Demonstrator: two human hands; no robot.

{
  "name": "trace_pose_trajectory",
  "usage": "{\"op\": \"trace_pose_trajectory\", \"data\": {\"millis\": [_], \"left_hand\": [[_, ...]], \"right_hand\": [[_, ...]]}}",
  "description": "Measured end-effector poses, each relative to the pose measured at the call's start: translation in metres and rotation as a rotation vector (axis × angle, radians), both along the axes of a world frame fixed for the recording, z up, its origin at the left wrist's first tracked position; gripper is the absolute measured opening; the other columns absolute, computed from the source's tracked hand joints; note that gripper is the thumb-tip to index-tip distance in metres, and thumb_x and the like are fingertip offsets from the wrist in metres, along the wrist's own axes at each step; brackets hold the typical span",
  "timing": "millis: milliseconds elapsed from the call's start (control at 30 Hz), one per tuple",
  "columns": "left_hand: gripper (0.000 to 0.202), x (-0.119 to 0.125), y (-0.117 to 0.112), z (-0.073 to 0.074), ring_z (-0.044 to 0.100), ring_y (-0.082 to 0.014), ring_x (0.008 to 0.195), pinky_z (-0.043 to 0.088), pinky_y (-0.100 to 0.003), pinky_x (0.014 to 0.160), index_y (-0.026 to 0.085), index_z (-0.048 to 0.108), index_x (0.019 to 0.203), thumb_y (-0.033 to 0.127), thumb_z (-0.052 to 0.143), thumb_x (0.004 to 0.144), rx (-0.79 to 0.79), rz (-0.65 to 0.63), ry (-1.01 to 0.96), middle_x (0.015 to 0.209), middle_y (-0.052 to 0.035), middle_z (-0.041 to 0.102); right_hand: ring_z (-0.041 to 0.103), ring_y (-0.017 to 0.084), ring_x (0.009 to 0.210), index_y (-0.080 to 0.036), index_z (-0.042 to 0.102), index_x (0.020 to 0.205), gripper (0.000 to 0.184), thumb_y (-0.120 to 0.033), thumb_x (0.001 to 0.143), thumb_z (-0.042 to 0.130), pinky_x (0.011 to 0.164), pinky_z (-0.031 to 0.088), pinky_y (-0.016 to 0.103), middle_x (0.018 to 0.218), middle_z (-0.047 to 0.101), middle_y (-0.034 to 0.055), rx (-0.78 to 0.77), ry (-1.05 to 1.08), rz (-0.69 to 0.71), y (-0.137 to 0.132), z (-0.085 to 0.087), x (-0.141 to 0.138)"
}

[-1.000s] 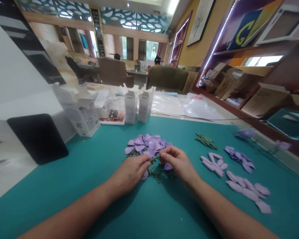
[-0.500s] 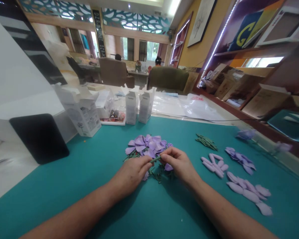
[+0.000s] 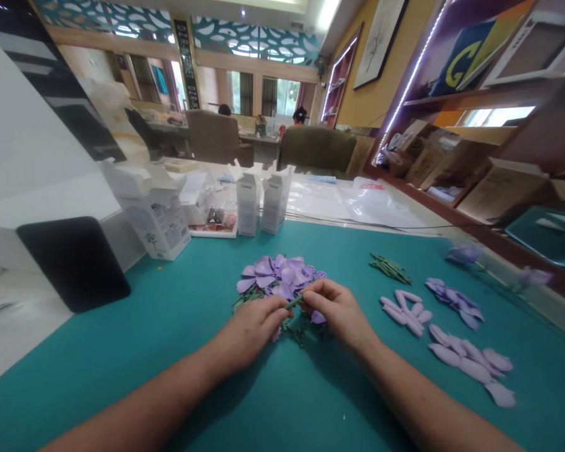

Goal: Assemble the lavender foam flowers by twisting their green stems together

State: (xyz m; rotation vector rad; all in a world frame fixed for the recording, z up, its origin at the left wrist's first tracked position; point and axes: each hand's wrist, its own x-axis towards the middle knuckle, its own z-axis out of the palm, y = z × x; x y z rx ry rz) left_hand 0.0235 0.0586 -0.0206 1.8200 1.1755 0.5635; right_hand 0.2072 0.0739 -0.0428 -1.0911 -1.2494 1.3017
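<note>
Two bare hands meet at the middle of a teal work mat [image 3: 169, 326], sharing one short green stem [image 3: 293, 302]. Left hand [image 3: 254, 324]: fingers curled, thumb and fingertips pressed onto the stem's near end. Right hand [image 3: 336, 309]: thumb and forefinger pinching the stem's far end, with a small purple petal [image 3: 317, 317] showing just under the fingers; whether the petal is gripped or merely lying beneath cannot be told. The stem is held just above the mat, tilted slightly upward toward the right hand.

Directly beyond the hands lies a heap of purple petals [image 3: 277, 274]; thin green wire pieces [image 3: 297, 333] lie on the mat beneath and between the hands. To the right, well apart from the hands: a small bundle of green stems [image 3: 390, 267], a cluster of narrow pale petals [image 3: 403, 309], a group of darker purple petals [image 3: 453, 301], and a row of larger pale petals [image 3: 473, 367] nearest the mat's right side.

At the mat's far edge stand two upright white cartons [image 3: 261, 202], side by side; a larger open white box [image 3: 155, 213] sits to their left, and a black panel [image 3: 73, 262] leans at the far left.
</note>
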Motion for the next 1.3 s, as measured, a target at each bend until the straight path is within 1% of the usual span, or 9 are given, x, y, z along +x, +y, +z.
{"op": "trace_pose_trajectory", "data": {"millis": [100,200,400,567,733,900,1033,1167,1300], "left_hand": [[0.032,-0.001,0.0,0.0,0.048,-0.0155,0.058,0.038,-0.027,0.059,0.017,0.062,0.086,0.04,0.039,0.088,-0.123,-0.023,-0.12,0.058,0.0018,0.051],[0.033,-0.001,0.001,-0.001,0.042,-0.0125,0.05,0.032,-0.025,0.05,0.016,0.063,0.091,0.04,0.042,0.086,-0.21,-0.023,-0.179,0.057,0.0022,0.051],[0.033,0.001,0.001,-0.003,0.034,-0.0087,0.041,0.025,-0.023,0.042,0.015,0.061,0.095,0.041,0.044,0.084,-0.343,0.008,-0.241,0.058,0.0036,0.053],[0.028,0.001,0.0,-0.002,0.036,-0.0083,0.041,0.026,-0.022,0.042,0.016,0.058,0.087,0.04,0.044,0.085,-0.317,-0.014,-0.211,0.059,0.0033,0.054],[0.03,0.001,-0.001,-0.002,0.038,-0.0094,0.046,0.027,-0.022,0.043,0.016,0.059,0.081,0.042,0.044,0.086,-0.257,-0.017,-0.185,0.058,0.0027,0.051],[0.03,0.003,-0.002,-0.003,0.037,-0.0086,0.043,0.026,-0.022,0.041,0.015,0.061,0.093,0.038,0.044,0.085,-0.291,-0.003,-0.219,0.058,0.0032,0.053],[0.032,0.002,-0.002,0.0,0.038,-0.0071,0.04,0.028,-0.021,0.04,0.014,0.059,0.102,0.036,0.044,0.084,-0.338,0.001,-0.252,0.063,0.0024,0.058],[0.044,0.001,-0.001,0.002,0.041,-0.0074,0.041,0.03,-0.021,0.04,0.014,0.052,0.12,0.033,0.047,0.082,-0.365,0.053,-0.282,0.068,0.0015,0.061],[0.044,0.0,0.001,0.002,0.044,-0.0071,0.044,0.032,-0.021,0.04,0.013,0.05,0.12,0.032,0.048,0.081,-0.369,0.101,-0.294,0.073,0.0006,0.061]], "right_hand": [[0.058,0.014,0.06,-0.017,0.069,0.072,0.043,-0.059,0.064,0.075,0.06,0.046,0.026,0.062,0.065,0.0011,-0.019,-0.007,0.009,0.001,0.004,0.001],[0.059,0.014,0.062,-0.017,0.07,0.077,0.048,-0.064,0.067,0.07,0.063,0.048,0.027,0.065,0.065,0.0015,-0.024,0.019,-0.001,0.002,0.006,0.003],[0.056,0.013,0.061,-0.016,0.069,0.077,0.044,-0.059,0.069,0.071,0.06,0.045,0.025,0.064,0.064,0.0011,-0.034,-0.032,0.028,0.002,0.006,0.004],[0.053,0.012,0.057,-0.018,0.062,0.065,0.038,-0.053,0.065,0.075,0.058,0.043,0.025,0.058,0.062,-0.0009,-0.012,-0.068,0.024,0.001,0.006,0.003],[0.055,0.012,0.057,-0.018,0.061,0.064,0.036,-0.052,0.066,0.073,0.057,0.044,0.025,0.058,0.062,-0.0008,0.007,-0.094,0.018,0.002,0.003,0.003],[0.055,0.013,0.057,-0.018,0.062,0.065,0.037,-0.054,0.065,0.073,0.058,0.045,0.026,0.059,0.062,-0.0014,0.001,-0.103,0.016,0.001,0.004,0.002],[0.058,0.014,0.062,-0.018,0.067,0.073,0.043,-0.061,0.069,0.068,0.062,0.047,0.027,0.064,0.066,0.001,0.012,-0.111,0.017,0.001,0.011,0.006],[0.059,0.015,0.063,-0.018,0.067,0.075,0.046,-0.063,0.069,0.067,0.063,0.047,0.028,0.066,0.067,0.003,0.045,-0.119,-0.083,0.008,0.015,0.019],[0.055,0.013,0.057,-0.019,0.061,0.065,0.044,-0.062,0.069,0.067,0.059,0.045,0.026,0.058,0.061,0.0004,0.12,-0.081,-0.168,0.019,0.016,0.035]]}}
